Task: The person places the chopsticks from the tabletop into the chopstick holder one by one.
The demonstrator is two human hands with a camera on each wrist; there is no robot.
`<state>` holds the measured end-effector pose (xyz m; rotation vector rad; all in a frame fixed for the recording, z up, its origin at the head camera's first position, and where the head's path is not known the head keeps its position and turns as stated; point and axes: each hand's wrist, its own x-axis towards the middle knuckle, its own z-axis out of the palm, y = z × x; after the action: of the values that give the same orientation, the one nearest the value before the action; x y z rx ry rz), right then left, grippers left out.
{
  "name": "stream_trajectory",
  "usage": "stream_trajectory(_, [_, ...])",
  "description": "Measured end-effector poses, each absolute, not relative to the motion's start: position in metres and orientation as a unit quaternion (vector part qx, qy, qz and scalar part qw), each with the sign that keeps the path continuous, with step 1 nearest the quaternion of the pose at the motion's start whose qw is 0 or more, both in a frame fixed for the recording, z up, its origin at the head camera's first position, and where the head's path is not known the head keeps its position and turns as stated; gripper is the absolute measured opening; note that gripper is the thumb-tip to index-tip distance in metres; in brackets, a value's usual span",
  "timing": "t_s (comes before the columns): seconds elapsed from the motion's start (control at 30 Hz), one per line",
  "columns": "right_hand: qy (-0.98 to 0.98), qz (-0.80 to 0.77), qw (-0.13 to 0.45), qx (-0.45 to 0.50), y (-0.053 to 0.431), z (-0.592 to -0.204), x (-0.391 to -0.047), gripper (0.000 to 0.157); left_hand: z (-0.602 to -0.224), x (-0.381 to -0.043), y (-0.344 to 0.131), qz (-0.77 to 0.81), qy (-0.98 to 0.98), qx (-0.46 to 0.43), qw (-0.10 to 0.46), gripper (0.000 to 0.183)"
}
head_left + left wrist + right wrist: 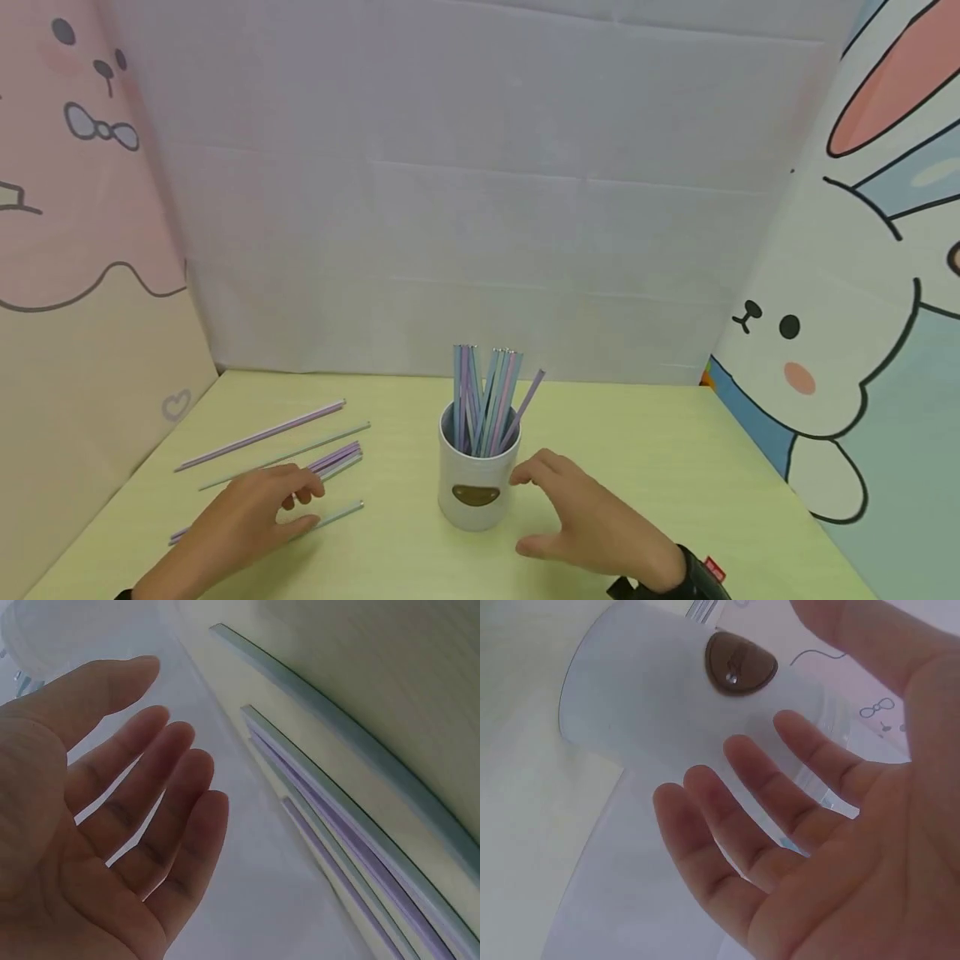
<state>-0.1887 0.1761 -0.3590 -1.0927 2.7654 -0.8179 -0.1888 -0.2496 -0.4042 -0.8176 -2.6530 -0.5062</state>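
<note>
A white cup (pixel 459 475) with a brown oval patch (pixel 476 496) stands upright mid-table, holding several thin blue, purple and pink straw-like sticks (pixel 498 400). My right hand (pixel 592 521) is just right of the cup, fingers spread and slightly bent, holding nothing; in the right wrist view the cup (pixel 645 690) lies beyond the fingertips. Over the loose sticks on the left hovers my left hand (pixel 247 517), its fingers loosely bent. The left wrist view shows that palm (pixel 75 877) bare, apart from the pale green and purple sticks (pixel 345 742). The hand partly hides some sticks.
On the yellow tabletop (pixel 405 533), a purple stick pair (pixel 262 435) and a pale green stick (pixel 288 456) lie farther back. A white sheet (pixel 480 208) backs the table. Cartoon-printed panels flank it at left (pixel 82 225) and right (pixel 840 383).
</note>
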Motion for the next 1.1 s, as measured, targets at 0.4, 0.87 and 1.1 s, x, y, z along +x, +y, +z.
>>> stream_trajectory(0.4, [0.871,-0.255,0.0,-0.421,0.161,-0.365,-0.172,0.055,-0.424,-0.181,-0.268,-0.158,-0.955,-0.25,0.023,0.023])
stream_trajectory(0.87, [0.857,-0.279,0.002,-0.433,0.165,-0.368,-0.182,0.046,-0.431,-0.186,-0.268,-0.178,-0.93,-0.311,0.082,0.031])
stream_trajectory(1.1, [0.827,-0.352,-0.02,-0.439,0.164,-0.361,-0.185,0.04,-0.404,-0.185,-0.243,-0.222,-0.898,-0.353,0.14,0.034])
